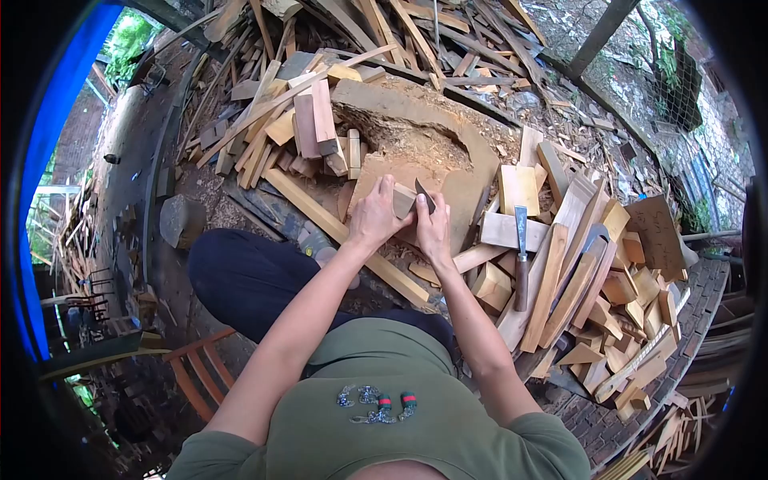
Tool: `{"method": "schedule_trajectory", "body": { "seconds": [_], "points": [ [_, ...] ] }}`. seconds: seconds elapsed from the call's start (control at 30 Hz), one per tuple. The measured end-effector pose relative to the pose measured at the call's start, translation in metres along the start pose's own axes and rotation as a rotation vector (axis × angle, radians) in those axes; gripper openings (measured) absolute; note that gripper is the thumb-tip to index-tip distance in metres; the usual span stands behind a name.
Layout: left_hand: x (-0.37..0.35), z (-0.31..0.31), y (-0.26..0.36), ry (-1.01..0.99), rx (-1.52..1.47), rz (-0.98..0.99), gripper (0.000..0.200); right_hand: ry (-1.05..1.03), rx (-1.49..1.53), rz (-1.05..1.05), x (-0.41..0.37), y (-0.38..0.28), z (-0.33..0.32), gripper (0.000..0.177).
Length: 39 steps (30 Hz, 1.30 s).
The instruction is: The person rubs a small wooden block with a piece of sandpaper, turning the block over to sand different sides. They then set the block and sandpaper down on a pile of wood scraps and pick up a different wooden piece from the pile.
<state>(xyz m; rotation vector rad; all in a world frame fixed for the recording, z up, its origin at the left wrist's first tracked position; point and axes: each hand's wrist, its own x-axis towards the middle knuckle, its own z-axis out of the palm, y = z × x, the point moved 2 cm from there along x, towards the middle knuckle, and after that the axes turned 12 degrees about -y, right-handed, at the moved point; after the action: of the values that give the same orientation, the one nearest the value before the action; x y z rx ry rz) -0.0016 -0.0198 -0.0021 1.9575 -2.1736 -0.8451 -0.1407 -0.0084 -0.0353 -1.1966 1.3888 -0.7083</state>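
Note:
My left hand is closed round a small wooden block in front of my body. Close against that block, my right hand grips a small knife; its dark, curved blade shows above the fingers and its handle is hidden. Both hands meet at the block, over the near part of a large, hollowed wooden chopping stump. To the right, a chisel with a brown handle lies on the cut wood, apart from my hands.
Cut wood pieces are heaped at the right, with a second curved blade among them. More offcuts pile up left of the stump. A long wooden beam lies before my leg, and a wooden chair stands at the left.

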Motion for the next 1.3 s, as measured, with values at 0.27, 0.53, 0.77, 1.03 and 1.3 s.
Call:
{"method": "schedule_trajectory", "body": {
  "seconds": [0.27, 0.53, 0.77, 1.03, 1.3],
  "points": [
    [-0.013, 0.006, -0.012, 0.163, -0.106, 0.052, 0.071, 0.015, -0.102, -0.067, -0.001, -0.004, 0.008, 0.035],
    [-0.013, -0.004, -0.020, 0.203, -0.073, 0.033, 0.044, 0.031, -0.050, -0.333, -0.020, -0.041, 0.015, 0.035],
    [-0.006, -0.019, -0.012, 0.066, -0.272, 0.150, 0.050, 0.031, -0.014, -0.265, -0.016, -0.038, 0.006, 0.036],
    [-0.009, 0.003, -0.007, 0.074, -0.268, 0.177, 0.055, 0.083, -0.311, -0.190, -0.023, -0.022, -0.004, 0.032],
    [-0.013, 0.008, -0.019, 0.100, -0.233, 0.234, 0.052, 0.039, -0.313, -0.234, -0.016, -0.027, -0.009, 0.034]
  ]
}}
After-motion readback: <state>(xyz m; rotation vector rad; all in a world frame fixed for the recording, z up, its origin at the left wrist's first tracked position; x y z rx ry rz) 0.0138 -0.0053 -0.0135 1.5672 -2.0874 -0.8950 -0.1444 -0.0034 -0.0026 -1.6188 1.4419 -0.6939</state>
